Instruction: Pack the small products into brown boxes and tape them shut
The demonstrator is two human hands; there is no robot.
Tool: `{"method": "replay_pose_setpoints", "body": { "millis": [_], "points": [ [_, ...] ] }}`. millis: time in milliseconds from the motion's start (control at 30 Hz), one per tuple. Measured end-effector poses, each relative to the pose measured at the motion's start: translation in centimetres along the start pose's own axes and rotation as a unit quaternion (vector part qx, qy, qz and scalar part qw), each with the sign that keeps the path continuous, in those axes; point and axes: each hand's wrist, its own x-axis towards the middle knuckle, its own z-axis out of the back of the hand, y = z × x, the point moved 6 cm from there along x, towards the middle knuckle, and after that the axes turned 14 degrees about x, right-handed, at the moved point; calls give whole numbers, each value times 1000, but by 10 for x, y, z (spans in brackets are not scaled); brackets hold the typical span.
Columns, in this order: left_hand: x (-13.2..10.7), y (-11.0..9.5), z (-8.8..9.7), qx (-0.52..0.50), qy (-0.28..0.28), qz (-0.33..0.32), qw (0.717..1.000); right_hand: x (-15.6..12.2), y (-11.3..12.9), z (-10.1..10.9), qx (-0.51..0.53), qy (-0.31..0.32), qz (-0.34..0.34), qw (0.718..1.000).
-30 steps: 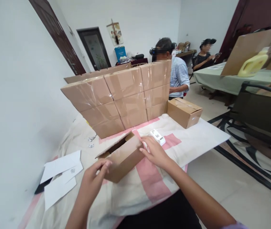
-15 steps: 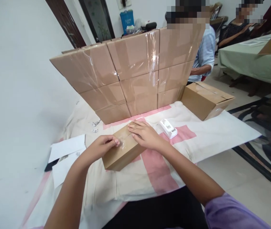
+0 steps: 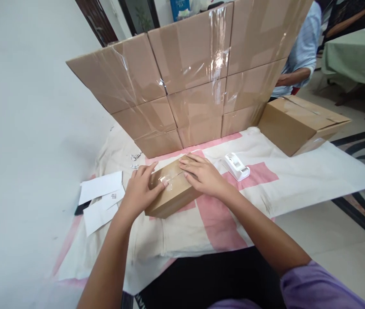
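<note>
A closed brown cardboard box (image 3: 172,191) lies in front of me on the cloth, with clear tape shining on its top around the middle seam. My left hand (image 3: 142,189) is at its left end, fingers apart, the thumb resting on top beside the tape. Stretched flat over the far right part of the top is my right hand (image 3: 201,174), holding nothing. A white tape dispenser (image 3: 236,166) stands on the cloth to the right of my right hand.
Behind the box rises a wall of stacked taped cartons (image 3: 198,77). Another carton (image 3: 301,122) sits at the right, near a person in a light blue shirt (image 3: 303,51). White papers (image 3: 101,189) lie at the left. The table's cloth (image 3: 182,240) ends close to my lap.
My left hand has opened from a pinch near the tape to spread fingers at the box's left end. My right hand stays on the box. The view has tilted down.
</note>
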Motion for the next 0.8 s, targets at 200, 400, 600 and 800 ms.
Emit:
{"method": "replay_pose_setpoints", "body": {
  "millis": [200, 400, 600, 800],
  "points": [
    [10, 13, -19, -84, 14, 49, 995, -1, 1, 1, -4, -10, -1, 1000],
    [10, 7, -19, -129, 51, 6, 990, -1, 2, 2, -7, -36, -10, 999],
    [9, 64, -26, -230, -1, 131, 964, -7, 6, 9, -30, -59, -41, 997],
    [-35, 247, -32, 15, -91, 344, 934, -24, 83, -28, -89, -102, 61, 989]
  ]
}}
